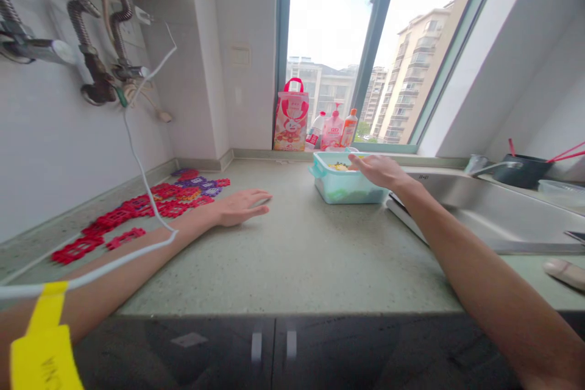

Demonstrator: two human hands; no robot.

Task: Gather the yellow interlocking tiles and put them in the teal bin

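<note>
My left hand (242, 206) lies palm down on the counter with its fingers stretched out and apart, holding nothing. Left of it, around my forearm, are red interlocking plastic pieces (116, 217) and several purple ones (208, 187), with a little orange among them. My right hand (377, 170) reaches over the right side of a light teal plastic storage box (350, 187), its fingertips at the opening. Whether those fingers grip anything is hidden. Inside the box, yellow and green pieces (339, 166) show near the top.
A steel sink (493, 213) is at the right, with a dark pot (523, 172) behind it. A pink bag (291, 122) and bottles (333, 131) stand by the window. A white cable (137, 146) hangs across my left forearm. Pipes (91, 61) run along the left wall.
</note>
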